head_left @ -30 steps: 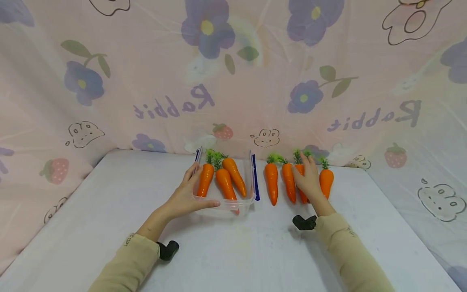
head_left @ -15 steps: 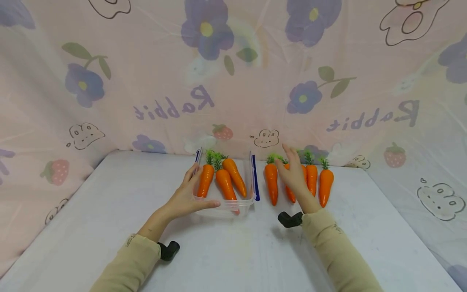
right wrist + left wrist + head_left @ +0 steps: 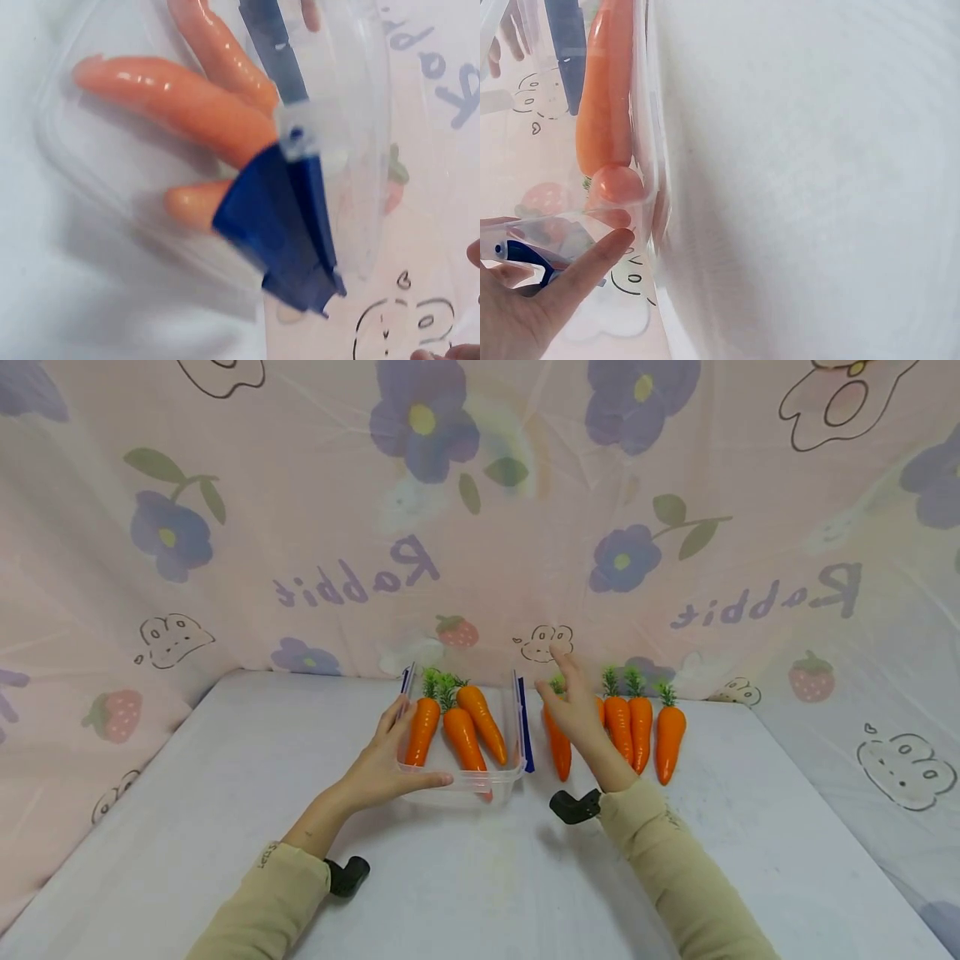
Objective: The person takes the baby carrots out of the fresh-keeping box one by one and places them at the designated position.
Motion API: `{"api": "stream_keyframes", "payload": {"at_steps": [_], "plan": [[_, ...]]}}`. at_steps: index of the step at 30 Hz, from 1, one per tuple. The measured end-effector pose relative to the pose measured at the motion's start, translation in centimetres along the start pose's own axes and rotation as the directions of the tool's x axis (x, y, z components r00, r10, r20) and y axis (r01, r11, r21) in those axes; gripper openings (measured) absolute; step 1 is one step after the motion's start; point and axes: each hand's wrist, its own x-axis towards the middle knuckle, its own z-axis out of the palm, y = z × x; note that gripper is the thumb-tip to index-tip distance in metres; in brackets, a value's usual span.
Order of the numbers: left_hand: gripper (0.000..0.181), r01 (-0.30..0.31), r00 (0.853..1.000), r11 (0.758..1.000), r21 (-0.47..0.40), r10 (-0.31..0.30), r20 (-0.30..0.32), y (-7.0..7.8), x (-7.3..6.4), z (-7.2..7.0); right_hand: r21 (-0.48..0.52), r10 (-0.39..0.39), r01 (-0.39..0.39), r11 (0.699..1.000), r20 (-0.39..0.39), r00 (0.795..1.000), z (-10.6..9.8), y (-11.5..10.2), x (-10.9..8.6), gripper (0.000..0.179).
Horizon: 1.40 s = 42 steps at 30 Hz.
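Observation:
A clear plastic box [image 3: 519,735] with blue clasps holds three orange toy carrots [image 3: 462,739], two with their green tops plainly showing. My left hand [image 3: 378,764] rests spread at its near left corner, thumb straight along the front wall and fingers on the left side; in the left wrist view the thumb [image 3: 592,270] touches the wall. My right hand [image 3: 577,710] is spread over the leftmost carrot [image 3: 559,752] of the row outside the box, with nothing in it. The hand partly hides that carrot and the one beside it.
To the right of my right hand lie more carrots: a pair close together, one of them this carrot [image 3: 618,727], and a separate carrot [image 3: 670,745] at the end. A patterned cloth [image 3: 480,527] hangs behind the white table [image 3: 465,893]. A blue clasp [image 3: 277,225] sticks out from the box.
My right hand has moved left along the carrot row toward the box, uncovering the carrots on the right. The left hand and the box have stayed in place.

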Motion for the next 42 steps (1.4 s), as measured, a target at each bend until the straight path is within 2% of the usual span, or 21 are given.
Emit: {"api": "stream_keyframes", "payload": {"at_steps": [11, 19, 26, 33, 39, 42], "plan": [[0.12, -0.014, 1.0, 1.0, -0.001, 0.014, -0.005, -0.1, 0.0, 0.0, 0.034, -0.109, 0.108, 0.994, 0.031, 0.994, 2.2, -1.6, 0.3, 0.058], [0.119, -0.015, 1.0, 1.0, -0.005, 0.015, -0.006, -0.2, -0.1, 0.0, 0.032, -0.084, 0.081, 0.996, 0.106, 0.991, 3.9, -2.4, 0.3, 0.059], [0.12, -0.016, 1.0, 1.0, -0.016, 0.016, -0.005, -0.1, -0.1, 0.0, 0.038, -0.112, 0.108, 0.993, 0.12, 0.986, 5.5, -3.1, 0.4, 0.058], [0.12, -0.023, 1.0, 1.0, -0.007, 0.023, -0.007, -0.2, 0.1, 0.1, 0.03, -0.075, 0.071, 0.997, 0.207, 0.975, 7.0, -3.8, -0.2, 0.056], [0.121, -0.019, 1.0, 1.0, -0.008, 0.019, -0.006, -0.1, 0.0, 0.1, 0.007, -0.115, 0.117, 0.993, 0.246, 0.962, 8.0, -3.5, -0.3, 0.057], [0.12, -0.02, 1.0, 1.0, -0.006, 0.02, -0.011, -0.1, 0.0, 0.1, -0.055, -0.124, 0.144, 0.988, 0.276, 0.953, 8.3, -3.5, -0.3, 0.056]]}}
